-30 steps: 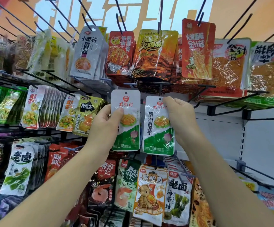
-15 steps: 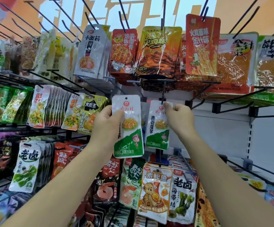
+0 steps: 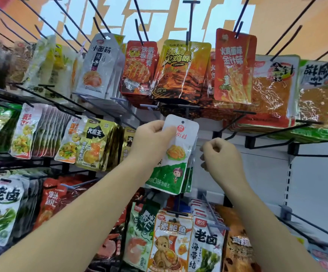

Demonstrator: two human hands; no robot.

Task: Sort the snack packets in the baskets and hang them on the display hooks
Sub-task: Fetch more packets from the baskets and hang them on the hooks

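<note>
1 white and green packet point(image 3: 176, 154) is in the left hand point(image 3: 151, 142), pinched at its upper left edge between thumb and fingers, in front of the middle row of the rack. Its long axis is nearly vertical, leaning a little; the punched hole is at the top, just under the tip of a black hook point(image 3: 186, 111). The right hand point(image 3: 219, 154) is loosely curled beside it and holds nothing I can see. The step seems to be hanging; next, the hole must meet the hook tip.
</note>
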